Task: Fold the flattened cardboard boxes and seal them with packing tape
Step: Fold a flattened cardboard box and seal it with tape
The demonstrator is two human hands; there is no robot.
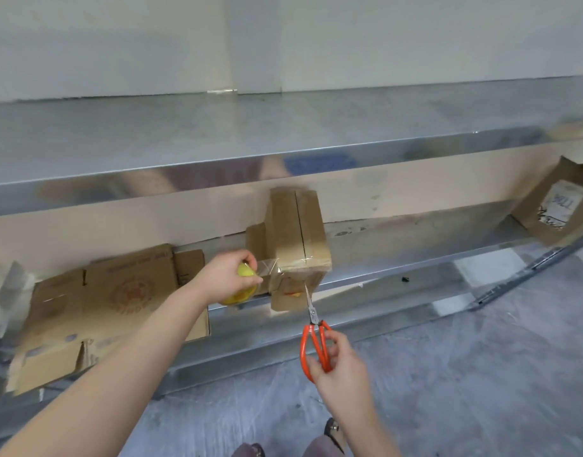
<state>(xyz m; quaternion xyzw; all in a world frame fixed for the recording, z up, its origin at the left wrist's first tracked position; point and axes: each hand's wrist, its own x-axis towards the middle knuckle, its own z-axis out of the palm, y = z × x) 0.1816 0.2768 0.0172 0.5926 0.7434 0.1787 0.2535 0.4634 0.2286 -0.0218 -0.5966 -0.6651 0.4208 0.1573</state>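
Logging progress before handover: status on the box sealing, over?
Left hand grips tape roll, strip stretched to folded box. Right hand holds scissors, tips at box front; strip uncut. Nothing in the way.

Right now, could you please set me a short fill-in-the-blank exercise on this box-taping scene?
1. The left hand grips a roll of tape that is ____ in colour.
2. The right hand holds scissors with ____ handles.
3. On the shelf, the flattened boxes lie to the ____ of the folded box.

Missing words: yellow; orange; left.
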